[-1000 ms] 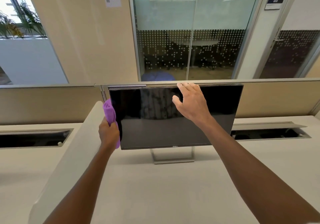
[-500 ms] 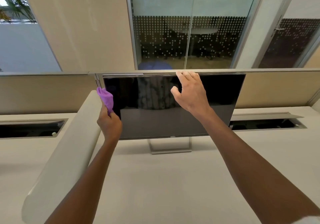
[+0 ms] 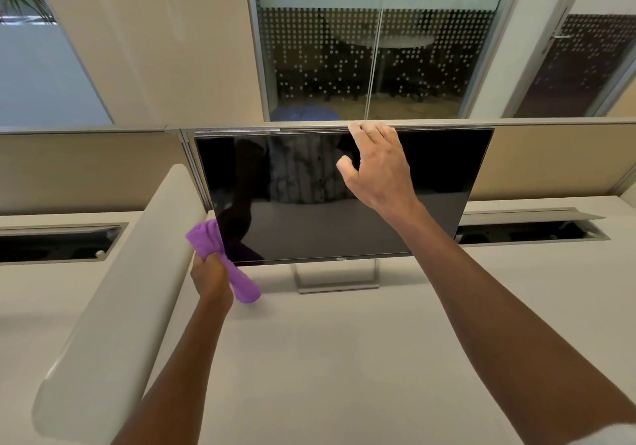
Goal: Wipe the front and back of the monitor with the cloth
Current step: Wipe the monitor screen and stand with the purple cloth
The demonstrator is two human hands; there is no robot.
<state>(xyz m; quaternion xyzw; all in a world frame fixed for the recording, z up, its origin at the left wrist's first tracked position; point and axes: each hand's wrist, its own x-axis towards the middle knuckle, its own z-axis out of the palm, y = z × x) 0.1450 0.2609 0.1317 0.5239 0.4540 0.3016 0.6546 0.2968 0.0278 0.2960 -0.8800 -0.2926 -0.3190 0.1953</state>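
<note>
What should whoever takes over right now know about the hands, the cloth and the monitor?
The left hand grips the purple cloth at the lower left corner of the monitor.
The right hand holds the monitor's top edge, fingers hooked over it.
Done: how much is wiped cannot be told.
Left to do: wipe the front, then the back.

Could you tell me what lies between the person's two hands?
Only the monitor's dark screen, in the head view: the left hand grips the cloth at its lower-left corner, the right hand holds its top edge.
</note>
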